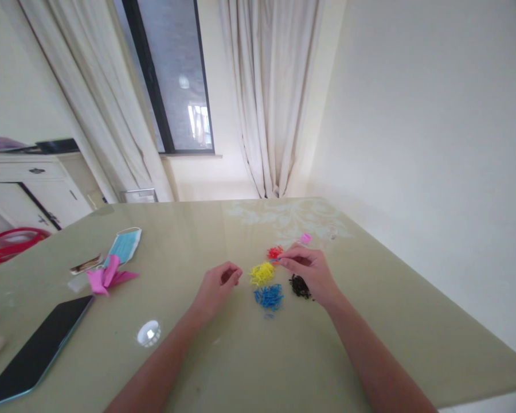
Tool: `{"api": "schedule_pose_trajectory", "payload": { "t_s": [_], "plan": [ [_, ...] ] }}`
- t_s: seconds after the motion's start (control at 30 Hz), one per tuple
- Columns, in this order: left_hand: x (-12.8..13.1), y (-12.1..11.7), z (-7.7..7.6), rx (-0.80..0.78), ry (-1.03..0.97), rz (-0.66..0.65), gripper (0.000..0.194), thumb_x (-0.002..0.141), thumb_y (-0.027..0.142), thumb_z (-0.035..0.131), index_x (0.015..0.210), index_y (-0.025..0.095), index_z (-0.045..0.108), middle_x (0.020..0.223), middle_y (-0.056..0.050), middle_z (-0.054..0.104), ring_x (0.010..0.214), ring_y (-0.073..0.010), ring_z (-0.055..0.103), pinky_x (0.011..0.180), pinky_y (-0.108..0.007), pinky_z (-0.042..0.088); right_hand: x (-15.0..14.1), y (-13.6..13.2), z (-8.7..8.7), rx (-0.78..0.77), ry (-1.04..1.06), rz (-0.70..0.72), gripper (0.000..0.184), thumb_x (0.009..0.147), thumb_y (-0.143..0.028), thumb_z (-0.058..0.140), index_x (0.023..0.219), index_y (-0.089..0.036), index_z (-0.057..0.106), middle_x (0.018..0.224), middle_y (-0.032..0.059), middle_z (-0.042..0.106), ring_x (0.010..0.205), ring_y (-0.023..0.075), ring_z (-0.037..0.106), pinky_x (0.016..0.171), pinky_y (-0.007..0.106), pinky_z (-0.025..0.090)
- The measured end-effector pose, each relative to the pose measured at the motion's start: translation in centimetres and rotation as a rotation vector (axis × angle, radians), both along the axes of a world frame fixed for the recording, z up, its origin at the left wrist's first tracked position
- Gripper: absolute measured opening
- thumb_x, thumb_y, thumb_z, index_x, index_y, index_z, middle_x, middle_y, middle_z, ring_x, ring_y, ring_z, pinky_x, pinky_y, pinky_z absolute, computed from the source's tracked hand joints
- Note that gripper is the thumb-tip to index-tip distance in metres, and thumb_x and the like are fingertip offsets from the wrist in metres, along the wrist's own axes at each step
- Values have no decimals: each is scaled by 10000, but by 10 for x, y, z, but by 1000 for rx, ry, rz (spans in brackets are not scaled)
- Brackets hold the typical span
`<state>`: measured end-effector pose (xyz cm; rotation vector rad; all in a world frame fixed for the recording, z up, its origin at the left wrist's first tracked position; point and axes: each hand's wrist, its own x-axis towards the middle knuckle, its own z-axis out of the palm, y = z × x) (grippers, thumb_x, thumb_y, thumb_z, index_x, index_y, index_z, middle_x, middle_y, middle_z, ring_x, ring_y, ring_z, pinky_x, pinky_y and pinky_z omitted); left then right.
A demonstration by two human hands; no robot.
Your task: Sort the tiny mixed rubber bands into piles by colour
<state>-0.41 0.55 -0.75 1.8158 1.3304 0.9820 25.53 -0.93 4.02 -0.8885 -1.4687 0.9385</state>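
Observation:
Small heaps of tiny coloured bands lie on the glossy green table (284, 355): a red heap (274, 252), a yellow heap (261, 273), a blue heap (269, 296), a black heap (300, 285) and a small pink heap (305, 238) farther back. My right hand (308, 272) rests between the red and black heaps with its fingertips pinched together at the edge of the red heap; what they pinch is too small to name. My left hand (217, 285) lies loosely curled on the table just left of the yellow heap, nothing visible in it.
At the left of the table lie a blue face mask (125, 245), pink plastic scraps (107, 278), a small card (85, 264) and a dark tablet (36, 350). A white cabinet (30, 192) and a red basket (8, 244) stand beyond. Curtains and a window are behind.

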Motion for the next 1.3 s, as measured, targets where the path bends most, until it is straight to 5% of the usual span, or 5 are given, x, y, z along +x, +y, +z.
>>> {"api": "schedule_pose_trajectory", "payload": {
  "t_s": [0.27, 0.6, 0.8, 0.97, 1.3],
  "plan": [
    [-8, 5, -17, 169, 300, 40, 366, 967, 468, 472, 713, 215, 544, 623, 10, 559, 607, -170, 500, 618, -286, 309, 12, 4, 2, -19, 26, -1, 174, 787, -388, 859, 853, -227, 846, 802, 34, 713, 692, 153, 609, 599, 272, 443],
    [-11, 9, -19, 228, 367, 205, 435, 940, 491, 405, 604, 238, 294, 544, 57, 311, 540, -126, 332, 583, -284, 232, 5, 22, -34, 15, -603, 175, 138, 838, -331, 799, 825, -205, 853, 739, 38, 727, 669, 150, 572, 639, 279, 409],
    [-14, 14, -25, 230, 445, 264, 438, 935, 424, 389, 573, 233, 233, 541, 56, 225, 535, -117, 267, 577, -287, 218, 26, 38, -39, 67, -501, -181, 281, 832, -445, 744, 735, -182, 770, 684, 18, 665, 604, 150, 528, 602, 277, 383],
    [-17, 19, -26, 198, 551, 320, 448, 973, 338, 364, 549, 226, 273, 554, 45, 242, 541, -121, 267, 577, -291, 233, 53, 52, -48, 71, -398, -492, 477, 901, -541, 547, 570, -234, 393, 546, -44, 369, 546, 135, 371, 542, 282, 270],
    [-4, 15, -14, 64, 868, 240, 352, 926, 202, 447, 755, 174, 753, 844, -136, 757, 804, -233, 699, 727, -303, 468, 72, 67, -78, 24, -384, -693, 547, 851, -565, 539, 584, -283, 154, 540, -75, 155, 528, 124, 215, 528, 306, 195]
  ]
}}
